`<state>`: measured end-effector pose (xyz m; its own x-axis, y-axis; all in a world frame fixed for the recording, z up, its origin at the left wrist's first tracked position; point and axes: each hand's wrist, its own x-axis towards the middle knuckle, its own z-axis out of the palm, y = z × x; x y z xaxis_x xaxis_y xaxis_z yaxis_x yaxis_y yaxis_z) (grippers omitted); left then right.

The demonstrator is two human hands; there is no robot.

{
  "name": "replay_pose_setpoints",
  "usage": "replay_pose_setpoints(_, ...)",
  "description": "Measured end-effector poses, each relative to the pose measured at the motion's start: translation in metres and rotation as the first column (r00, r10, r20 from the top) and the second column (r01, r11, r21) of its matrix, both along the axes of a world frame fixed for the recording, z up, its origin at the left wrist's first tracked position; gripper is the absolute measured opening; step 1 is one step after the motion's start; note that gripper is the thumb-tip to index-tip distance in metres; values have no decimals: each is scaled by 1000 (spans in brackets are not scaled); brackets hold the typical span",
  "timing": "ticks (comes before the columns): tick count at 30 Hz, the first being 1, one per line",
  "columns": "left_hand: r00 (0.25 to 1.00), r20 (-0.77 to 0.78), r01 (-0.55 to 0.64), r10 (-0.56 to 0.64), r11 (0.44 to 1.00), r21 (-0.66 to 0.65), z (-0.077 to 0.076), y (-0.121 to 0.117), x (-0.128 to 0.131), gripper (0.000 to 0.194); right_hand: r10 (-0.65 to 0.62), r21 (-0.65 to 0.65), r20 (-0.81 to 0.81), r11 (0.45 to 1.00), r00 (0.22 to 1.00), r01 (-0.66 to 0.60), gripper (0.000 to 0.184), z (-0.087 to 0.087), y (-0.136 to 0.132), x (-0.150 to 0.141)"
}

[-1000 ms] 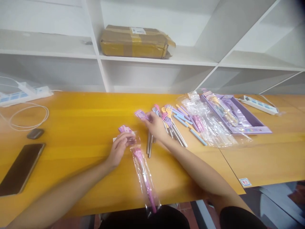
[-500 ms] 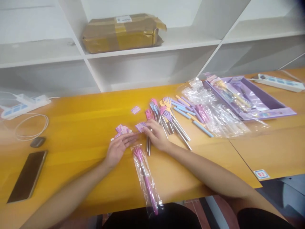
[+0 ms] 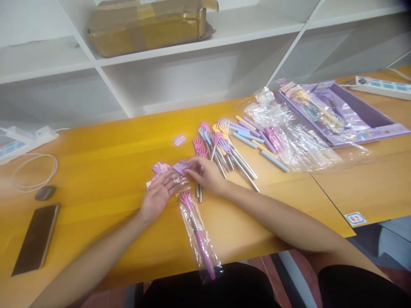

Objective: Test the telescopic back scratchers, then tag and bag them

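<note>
My right hand (image 3: 208, 175) pinches a small purple card (image 3: 180, 167) between thumb and fingers. My left hand (image 3: 156, 198), fingers bent together, is at the upper end of a clear plastic bag (image 3: 187, 219) and holds its mouth close under the card. Inside the bag lies a pink back scratcher (image 3: 202, 246) with a hand-shaped head and a metal rod; its handle end reaches past the table edge. More small cards (image 3: 158, 168) lie in a pile behind my left fingers. Beyond my right hand are several back scratcher rods (image 3: 236, 159) with coloured hand-shaped heads.
Coloured handle tubes (image 3: 247, 139), clear bags (image 3: 289, 137) and a purple display box (image 3: 372, 136) lie on the right. A single card (image 3: 179, 140) lies further back. On the left are a phone (image 3: 36, 239), a small dark case (image 3: 45, 193) and a power strip (image 3: 27, 141).
My right hand has brought the card left and closer, to the bag's mouth at my left fingers. The camera view has shifted slightly.
</note>
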<state>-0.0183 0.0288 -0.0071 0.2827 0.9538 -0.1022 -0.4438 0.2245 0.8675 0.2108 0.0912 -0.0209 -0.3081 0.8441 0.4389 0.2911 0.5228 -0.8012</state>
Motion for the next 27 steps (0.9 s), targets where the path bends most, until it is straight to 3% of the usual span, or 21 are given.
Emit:
replay_pose_setpoints(10,952,-271,-124,143,989,85,-13,-4,-1,57,44,25,-7,999,999,-44,20,2,-5,-2)
replay_pose_setpoints(21,916,-297,-220,270,956,193,-10,-2,2,23,-47,61,-137,997,989,56,21,12,-8,2)
replay_pose_setpoints(23,918,-285,-211,275,948,236,-9,-3,1,11,-51,68,-161,996,986,63,21,11,-9,3)
replay_pose_setpoints(27,870,-432,-108,237,947,301,-5,-4,-2,24,26,109,-202,994,979,-4,15,8,-9,1)
